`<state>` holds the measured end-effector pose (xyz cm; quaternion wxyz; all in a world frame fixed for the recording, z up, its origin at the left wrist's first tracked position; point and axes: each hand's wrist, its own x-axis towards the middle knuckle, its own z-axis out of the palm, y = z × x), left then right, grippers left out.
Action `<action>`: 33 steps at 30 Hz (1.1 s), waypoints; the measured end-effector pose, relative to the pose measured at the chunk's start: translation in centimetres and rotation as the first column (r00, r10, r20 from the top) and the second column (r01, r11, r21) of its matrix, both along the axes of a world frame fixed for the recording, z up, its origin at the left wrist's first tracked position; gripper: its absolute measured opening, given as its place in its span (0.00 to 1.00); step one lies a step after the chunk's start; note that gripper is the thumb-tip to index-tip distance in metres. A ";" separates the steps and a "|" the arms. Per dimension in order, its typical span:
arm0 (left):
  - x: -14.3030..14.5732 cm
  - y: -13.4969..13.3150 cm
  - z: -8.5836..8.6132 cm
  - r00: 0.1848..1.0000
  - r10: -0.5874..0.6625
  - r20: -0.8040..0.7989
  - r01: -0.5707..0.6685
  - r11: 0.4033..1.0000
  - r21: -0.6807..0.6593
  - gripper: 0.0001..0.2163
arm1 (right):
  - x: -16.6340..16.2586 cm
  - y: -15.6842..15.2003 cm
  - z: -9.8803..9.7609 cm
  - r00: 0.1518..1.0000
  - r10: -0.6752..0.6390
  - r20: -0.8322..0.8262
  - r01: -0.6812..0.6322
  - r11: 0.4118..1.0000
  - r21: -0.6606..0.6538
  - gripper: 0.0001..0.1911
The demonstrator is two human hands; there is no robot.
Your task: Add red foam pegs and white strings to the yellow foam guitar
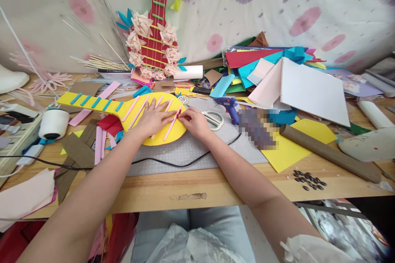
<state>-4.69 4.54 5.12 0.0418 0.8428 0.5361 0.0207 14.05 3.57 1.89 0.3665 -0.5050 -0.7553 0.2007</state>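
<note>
Up front there's a grey gridded cutting mat (185, 154), then the flat yellow lute-shaped craft piece (177, 132) lying partly over it. Left hand (154, 116) is spread on the round body, right hand (195, 121) pinching a small red piece (179, 113) near the edge. Looks light, fairly stiff, prob foam or card. I'd grab the bare rim; those thin pink strips (169, 130) might peel, and the narrow neck (101, 104) farther off could bend.
</note>
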 end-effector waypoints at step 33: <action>8.6 -5.6 1.2 0.677 0.026 0.735 -0.115 0.991 0.071 0.12 | 6.9 -2.3 -1.0 0.817 0.095 -0.569 -0.290 0.921 -0.262 0.17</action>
